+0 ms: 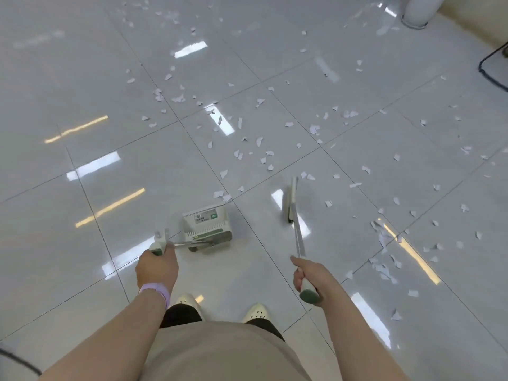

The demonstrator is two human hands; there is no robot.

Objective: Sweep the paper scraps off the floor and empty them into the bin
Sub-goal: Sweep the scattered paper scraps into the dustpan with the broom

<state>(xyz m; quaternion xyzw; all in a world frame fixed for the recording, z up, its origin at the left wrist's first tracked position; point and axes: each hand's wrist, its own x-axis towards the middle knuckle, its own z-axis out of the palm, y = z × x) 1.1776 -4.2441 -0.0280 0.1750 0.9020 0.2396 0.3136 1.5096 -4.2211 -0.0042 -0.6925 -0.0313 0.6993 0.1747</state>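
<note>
Both arms extended, each hand holding a tool.
Left hand (157, 266) gripped white-and-green plastic dustpan (206, 224) handle; right hand (309, 273) wrapped the long-handled white broom (292, 200).

Dustpan (207, 225) on floor (82, 78) ahead of feet, left of broom head (291, 200). Left hand (156, 266) on dustpan handle (160, 242), right hand (309, 277) on broom handle (299, 243). Paper scraps (247, 144) scattered ahead and right of both tools. Shoes (255, 312) behind dustpan.

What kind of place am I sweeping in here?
Probably an office or other public indoor room: large glossy floor tiles mirror strip ceiling lights, and a white column base stands at the far right.
</note>
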